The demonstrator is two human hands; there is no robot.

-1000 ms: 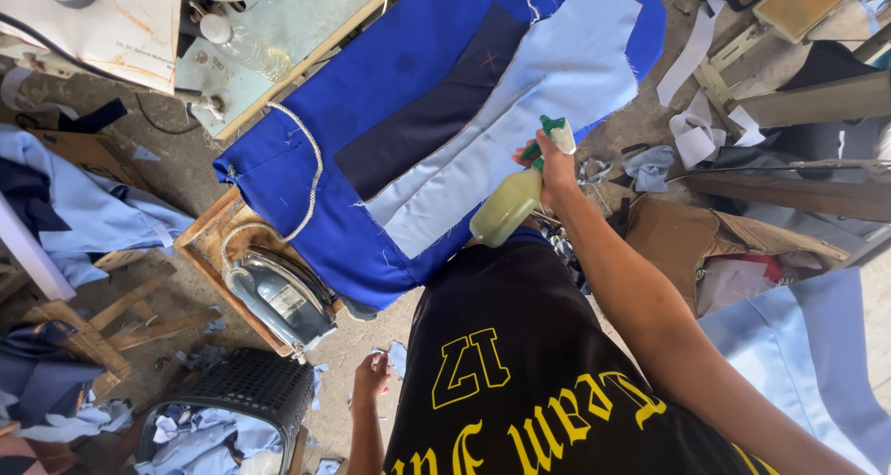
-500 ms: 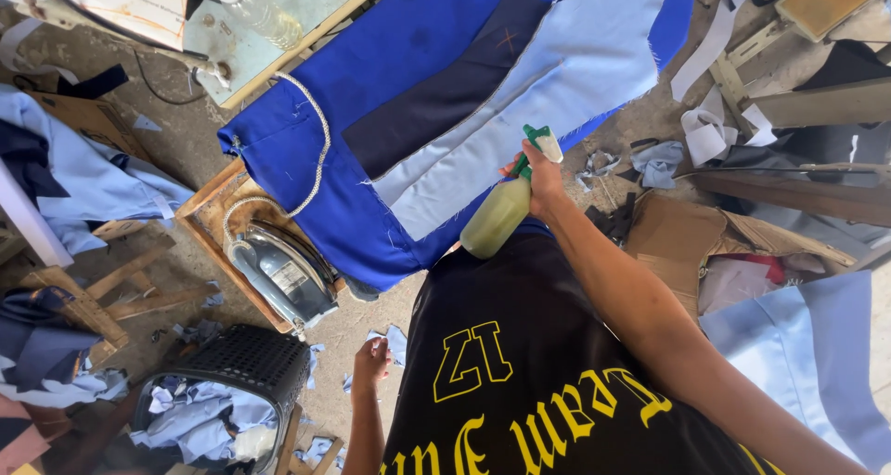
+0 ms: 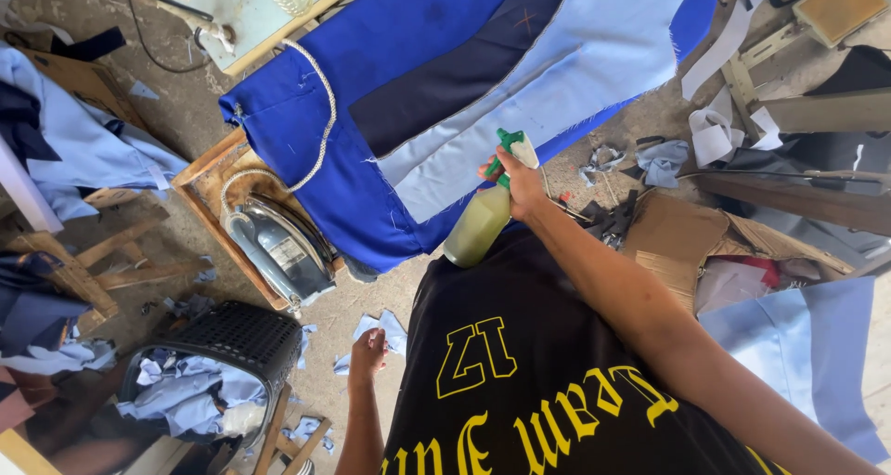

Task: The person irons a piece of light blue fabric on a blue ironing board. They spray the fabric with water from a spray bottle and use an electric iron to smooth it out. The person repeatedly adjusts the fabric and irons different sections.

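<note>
My right hand (image 3: pixel 522 183) grips a spray bottle (image 3: pixel 478 222) of yellowish liquid with a green and white trigger head, held over the near edge of a board covered in bright blue cloth (image 3: pixel 371 76). On that cloth lie a light blue fabric piece (image 3: pixel 557 76) and a dark navy piece (image 3: pixel 455 80). My left hand (image 3: pixel 368 352) hangs loosely curled at my side, holding nothing, above the floor. A grey electric iron (image 3: pixel 278 252) rests on a wooden stand (image 3: pixel 209 182) left of the board, its braided cord looping up over the cloth.
A black plastic basket (image 3: pixel 227 345) of light blue scraps stands at lower left. Piles of blue fabric (image 3: pixel 83 155) lie at the left. Cardboard (image 3: pixel 687 238), white strips (image 3: pixel 715 127) and wooden pieces lie at the right. A pale green table (image 3: pixel 269 11) is at the top.
My right hand and the spray bottle have drifted left and down along the board's edge. The view has shifted, so the board and iron sit higher in frame. My left hand stays low.
</note>
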